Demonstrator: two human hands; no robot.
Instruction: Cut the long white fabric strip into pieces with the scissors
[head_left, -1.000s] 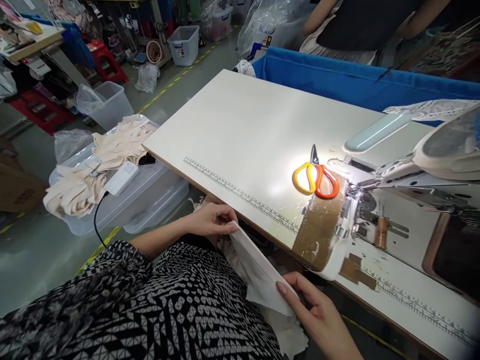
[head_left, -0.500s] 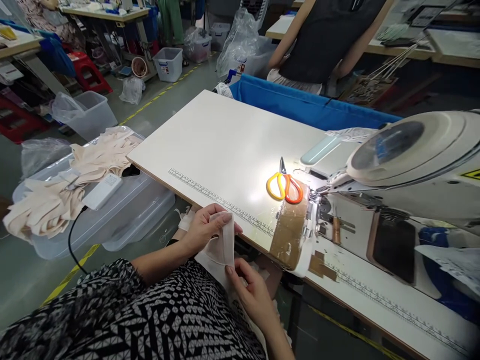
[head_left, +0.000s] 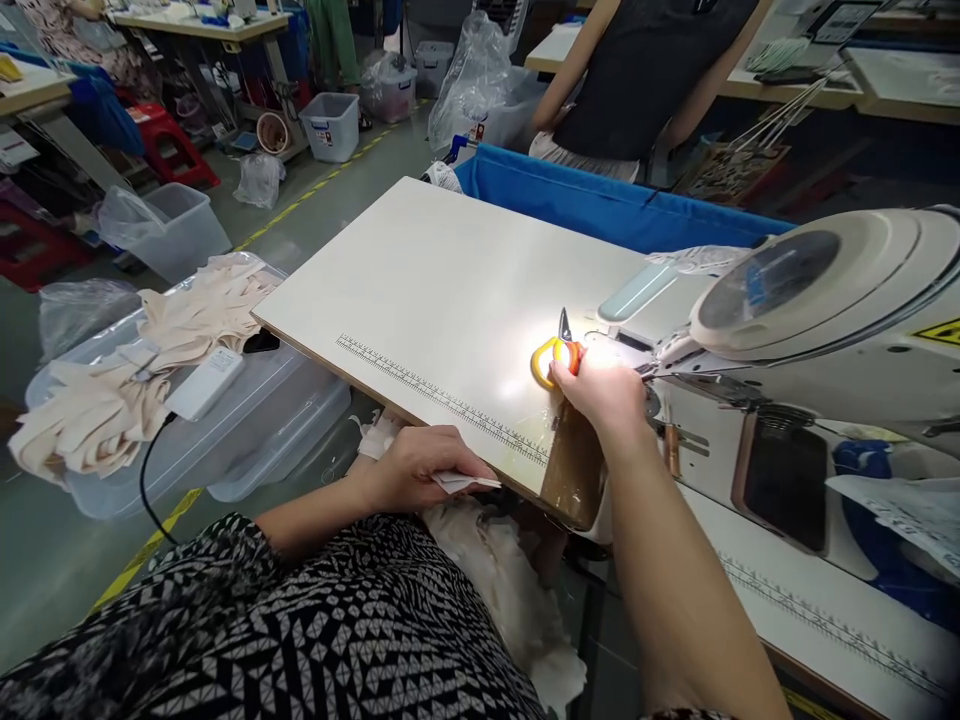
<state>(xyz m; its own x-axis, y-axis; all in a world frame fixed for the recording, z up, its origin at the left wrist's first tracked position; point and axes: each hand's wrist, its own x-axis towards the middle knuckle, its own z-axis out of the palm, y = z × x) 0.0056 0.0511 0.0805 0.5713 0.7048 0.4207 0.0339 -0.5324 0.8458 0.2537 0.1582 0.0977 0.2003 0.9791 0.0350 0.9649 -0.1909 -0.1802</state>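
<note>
My left hand (head_left: 420, 467) is closed on a folded strip of white fabric (head_left: 466, 482) at the table's front edge. More pale fabric (head_left: 487, 560) hangs over my lap below it. On the sewing table, my right hand (head_left: 604, 385) is on the scissors (head_left: 545, 362), its thumb against the orange handle loop. The yellow loop and dark blades stay visible, the blades pointing away from me. Glare from the lamp and the back of the hand hide the other fingers. The scissors lie flat on the white tabletop (head_left: 435, 280).
To the right stands a sewing machine (head_left: 825, 300), with a phone (head_left: 784, 478) on its bed. Beige fabric pieces (head_left: 97, 405) and a white power bank (head_left: 206, 383) lie on a plastic bin lid at left. Behind a blue cloth trough (head_left: 600, 200) sits another person (head_left: 637, 90).
My right hand has let go of the white strip and moved forward and right onto the scissors. My left hand still holds the strip, now lower and turned flatter.
</note>
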